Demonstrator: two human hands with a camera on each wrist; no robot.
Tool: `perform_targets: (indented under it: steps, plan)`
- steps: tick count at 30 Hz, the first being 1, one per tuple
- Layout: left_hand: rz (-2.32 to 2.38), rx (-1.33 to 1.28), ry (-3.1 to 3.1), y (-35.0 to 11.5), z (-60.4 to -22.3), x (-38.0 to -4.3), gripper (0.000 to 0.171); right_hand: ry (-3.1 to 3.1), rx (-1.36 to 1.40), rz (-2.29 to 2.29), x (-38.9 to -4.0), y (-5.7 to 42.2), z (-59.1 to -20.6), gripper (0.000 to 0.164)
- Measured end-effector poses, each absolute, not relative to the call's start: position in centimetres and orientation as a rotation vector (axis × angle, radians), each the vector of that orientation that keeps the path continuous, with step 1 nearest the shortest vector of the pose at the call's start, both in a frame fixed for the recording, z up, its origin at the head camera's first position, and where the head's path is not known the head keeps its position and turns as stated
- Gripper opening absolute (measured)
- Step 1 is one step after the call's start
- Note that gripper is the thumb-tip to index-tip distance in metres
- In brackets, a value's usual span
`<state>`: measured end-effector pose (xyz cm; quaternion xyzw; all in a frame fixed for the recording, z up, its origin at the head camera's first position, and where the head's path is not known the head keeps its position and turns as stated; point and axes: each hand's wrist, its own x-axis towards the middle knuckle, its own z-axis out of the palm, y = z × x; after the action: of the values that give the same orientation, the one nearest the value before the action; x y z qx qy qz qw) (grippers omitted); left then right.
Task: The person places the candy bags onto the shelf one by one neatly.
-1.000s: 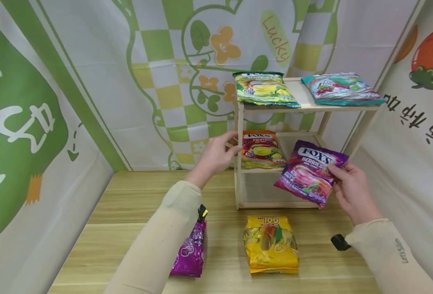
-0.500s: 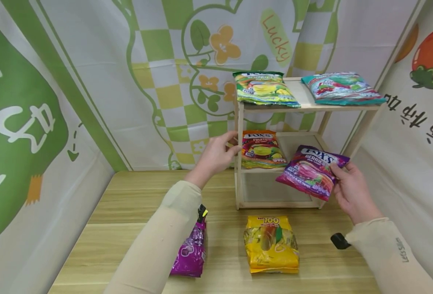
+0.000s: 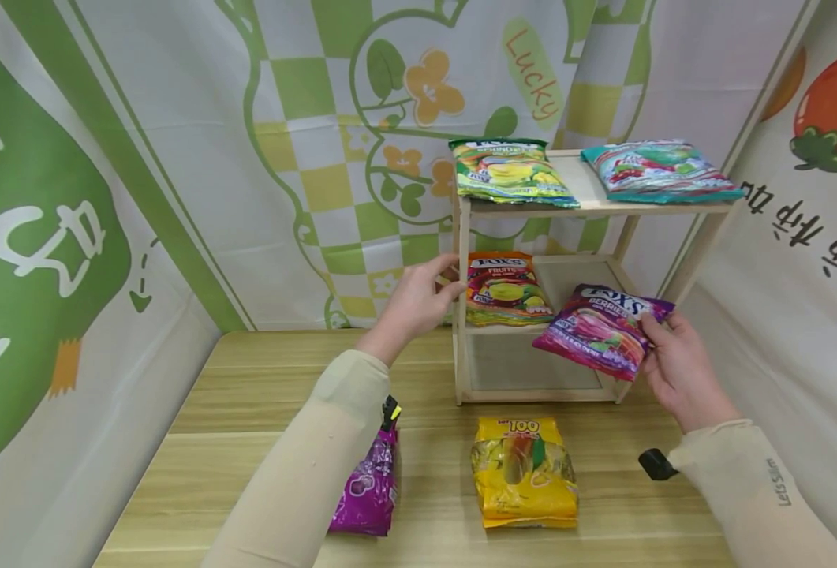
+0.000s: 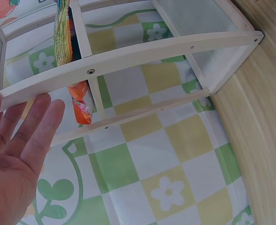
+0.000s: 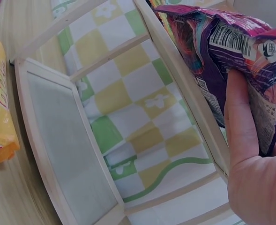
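Note:
My right hand (image 3: 682,371) pinches the right edge of a purple Fox's Berries candy bag (image 3: 599,330), thumb on its printed front. The bag is tilted at the front of the middle level of a small wooden shelf rack (image 3: 595,207). In the right wrist view a finger lies under the barcoded back of the candy bag (image 5: 231,42). With thumb and fingers, my left hand (image 3: 421,298) grips the rack's left front post (image 4: 142,57). Just inside that post, a red-orange Fox's Fruits bag (image 3: 506,290) leans on the middle shelf, left of the purple one.
On the top shelf sit a green Spring Tea-style Fox's bag (image 3: 513,173) and a teal bag (image 3: 663,172). A yellow candy bag (image 3: 524,473) stands on the wooden table (image 3: 248,450) before the rack. Another purple bag (image 3: 368,497) is partly hidden by my left forearm.
The purple Berries bag has tipped back flatter, its lower edge rising slightly, while my right hand keeps its pinch. My left hand stays on the post.

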<state>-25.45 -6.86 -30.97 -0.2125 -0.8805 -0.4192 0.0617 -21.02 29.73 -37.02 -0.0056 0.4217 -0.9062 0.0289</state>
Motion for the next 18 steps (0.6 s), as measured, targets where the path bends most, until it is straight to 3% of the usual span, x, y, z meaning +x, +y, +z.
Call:
perform_targets:
  steps: [5, 11, 18]
  plan:
    - [-1.266, -0.647, -2.657, -6.89, -31.02, -25.48, 0.043, 1.293, -0.040, -2.793, -21.16, 29.73, -37.01, 0.031]
    - [-1.258, -0.650, -2.655, -6.88, -31.10, -25.51, 0.042, 1.320, 0.000, -2.744, -21.26, 29.87, -36.63, 0.079]
    - [-1.249, -0.653, -2.649, -6.86, -31.19, -25.57, 0.042, 1.300, 0.035, -2.723, -21.44, 30.00, -36.19, 0.086]
